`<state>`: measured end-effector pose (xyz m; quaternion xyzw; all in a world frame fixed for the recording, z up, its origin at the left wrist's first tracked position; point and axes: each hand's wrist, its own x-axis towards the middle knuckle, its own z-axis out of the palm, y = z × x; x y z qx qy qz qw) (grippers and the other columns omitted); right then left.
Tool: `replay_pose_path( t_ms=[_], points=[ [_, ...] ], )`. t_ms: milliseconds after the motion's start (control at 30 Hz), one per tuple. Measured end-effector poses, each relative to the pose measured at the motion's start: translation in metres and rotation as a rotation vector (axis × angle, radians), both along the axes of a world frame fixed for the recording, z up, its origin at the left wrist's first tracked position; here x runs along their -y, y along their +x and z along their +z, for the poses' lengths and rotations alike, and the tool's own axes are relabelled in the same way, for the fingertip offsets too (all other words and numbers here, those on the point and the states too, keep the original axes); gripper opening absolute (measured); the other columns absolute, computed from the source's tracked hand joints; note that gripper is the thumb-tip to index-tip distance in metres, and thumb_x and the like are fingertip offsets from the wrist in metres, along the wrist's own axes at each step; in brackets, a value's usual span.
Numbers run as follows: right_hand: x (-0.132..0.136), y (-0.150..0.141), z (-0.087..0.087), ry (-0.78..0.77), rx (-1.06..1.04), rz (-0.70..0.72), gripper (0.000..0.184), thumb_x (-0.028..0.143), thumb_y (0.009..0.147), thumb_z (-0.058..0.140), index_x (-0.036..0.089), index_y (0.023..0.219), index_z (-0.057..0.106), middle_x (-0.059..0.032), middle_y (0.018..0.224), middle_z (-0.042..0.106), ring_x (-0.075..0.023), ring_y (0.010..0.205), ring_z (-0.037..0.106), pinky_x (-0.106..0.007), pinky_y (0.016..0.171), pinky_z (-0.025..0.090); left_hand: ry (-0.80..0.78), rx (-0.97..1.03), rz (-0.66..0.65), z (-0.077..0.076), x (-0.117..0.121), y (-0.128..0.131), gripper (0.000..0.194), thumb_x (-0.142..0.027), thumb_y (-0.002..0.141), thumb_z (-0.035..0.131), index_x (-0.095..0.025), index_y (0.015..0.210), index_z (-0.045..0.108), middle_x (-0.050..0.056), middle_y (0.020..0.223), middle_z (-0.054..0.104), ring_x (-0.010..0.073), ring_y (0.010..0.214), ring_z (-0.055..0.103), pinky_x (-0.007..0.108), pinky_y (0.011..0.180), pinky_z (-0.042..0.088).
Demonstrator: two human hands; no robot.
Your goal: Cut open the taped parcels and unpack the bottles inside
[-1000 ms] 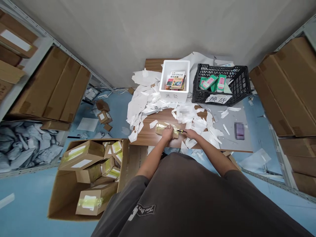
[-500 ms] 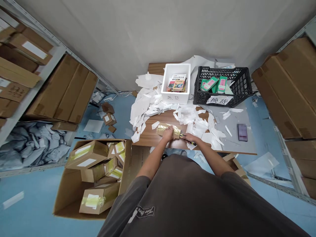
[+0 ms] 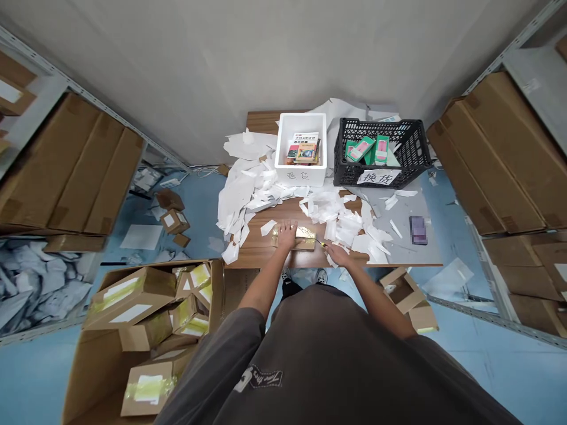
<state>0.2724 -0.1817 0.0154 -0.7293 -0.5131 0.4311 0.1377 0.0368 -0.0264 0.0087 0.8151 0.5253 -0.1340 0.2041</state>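
Note:
A small cardboard parcel wrapped in shiny yellowish tape lies flat near the front edge of the wooden table. My left hand rests on top of its left part, fingers spread and pressing down. At the parcel's right end, my right hand is closed around a box cutter, with the tip pointing left at the parcel. Most of the cutter's handle is hidden in the fingers. Torn white paper scraps lie just behind and to the right of both hands.
Behind the paper stand a white bin with books and a black crate with green boxes. A phone lies at right. A large carton of taped parcels stands at lower left; loaded shelves flank both sides.
The view has shifted, so the table appears farther left. My left hand's fingers now lie spread on the parcel. The cutter sits at the parcel's right end at a different angle.

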Motion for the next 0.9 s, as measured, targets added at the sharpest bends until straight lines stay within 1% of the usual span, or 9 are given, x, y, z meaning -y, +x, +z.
replay_pose_path(
  t_ms=[100,233,333,400,533,633,733,833,900],
  points=[
    [-0.001,-0.011,0.001,0.017,0.088,0.146,0.040,0.037,0.110,0.051,0.027,0.144,0.068,-0.0101,0.138,0.073,-0.0286,0.129,0.066,-0.035,0.108,0.049,0.069,0.070,-0.040,-0.003,0.007,-0.008,0.082,-0.059,0.097,0.069,-0.028,0.169,0.044,0.016,0.176,0.039,0.0423,0.165,0.027,0.060,0.134,0.021],
    [-0.009,-0.034,0.005,0.011,0.273,0.170,0.042,0.039,0.110,0.054,0.026,0.149,0.062,-0.0154,0.142,0.067,-0.0315,0.124,0.068,-0.037,0.104,0.049,0.150,0.114,-0.004,-0.012,0.022,-0.016,0.074,-0.057,0.101,0.064,-0.029,0.168,0.047,0.014,0.173,0.046,0.0401,0.165,0.030,0.058,0.135,0.021],
    [-0.016,-0.045,0.006,-0.005,0.330,0.157,0.047,0.048,0.108,0.059,0.025,0.148,0.060,-0.0181,0.139,0.066,-0.0342,0.121,0.068,-0.039,0.099,0.051,0.180,0.139,0.021,-0.016,0.032,-0.017,0.069,-0.054,0.103,0.061,-0.031,0.167,0.048,0.012,0.170,0.050,0.0380,0.163,0.032,0.056,0.135,0.019],
    [-0.013,-0.034,0.006,-0.028,0.330,0.061,0.052,0.054,0.105,0.062,0.025,0.147,0.060,-0.0192,0.135,0.067,-0.0359,0.117,0.070,-0.042,0.097,0.053,0.185,0.152,0.032,-0.018,0.035,-0.018,0.065,-0.052,0.106,0.057,-0.030,0.166,0.050,0.011,0.169,0.052,0.0371,0.162,0.034,0.055,0.135,0.019],
    [0.012,0.029,0.007,-0.089,0.366,-0.306,0.051,0.055,0.106,0.056,0.019,0.142,0.063,-0.0241,0.129,0.068,-0.0394,0.109,0.073,-0.046,0.092,0.053,0.162,0.180,0.028,-0.016,0.036,-0.021,0.064,-0.052,0.105,0.059,-0.031,0.164,0.051,0.011,0.170,0.051,0.0373,0.163,0.033,0.057,0.135,0.019],
    [0.025,0.050,0.002,0.026,0.218,-0.314,0.043,0.052,0.103,0.057,0.022,0.133,0.067,-0.0169,0.126,0.073,-0.0371,0.116,0.072,-0.043,0.097,0.054,0.162,0.187,0.025,-0.015,0.034,-0.020,0.072,-0.054,0.099,0.069,-0.030,0.165,0.050,0.012,0.173,0.046,0.0385,0.164,0.029,0.059,0.135,0.018],
    [0.020,0.009,-0.017,0.067,-0.012,-0.341,0.042,0.056,0.099,0.058,0.025,0.128,0.063,-0.0076,0.119,0.076,-0.0295,0.111,0.072,-0.039,0.097,0.057,0.156,0.176,0.040,-0.012,0.029,-0.017,0.073,-0.055,0.098,0.070,-0.030,0.164,0.051,0.012,0.174,0.044,0.0379,0.165,0.028,0.058,0.135,0.019],
    [0.005,-0.057,-0.041,0.061,-0.219,-0.485,0.054,0.059,0.088,0.069,0.023,0.126,0.059,-0.0108,0.128,0.074,-0.0270,0.116,0.071,-0.035,0.100,0.056,0.145,0.168,0.070,-0.006,0.026,-0.017,0.072,-0.057,0.097,0.070,-0.028,0.162,0.054,0.012,0.173,0.046,0.0384,0.164,0.030,0.056,0.135,0.022],
    [-0.011,-0.087,-0.053,0.039,-0.218,-0.568,0.060,0.056,0.085,0.073,0.021,0.130,0.056,-0.0134,0.128,0.073,-0.0278,0.116,0.071,-0.036,0.100,0.056,0.138,0.153,0.101,-0.001,0.028,-0.021,0.074,-0.058,0.098,0.069,-0.026,0.162,0.054,0.014,0.170,0.049,0.0387,0.161,0.035,0.054,0.134,0.025]
  ],
)
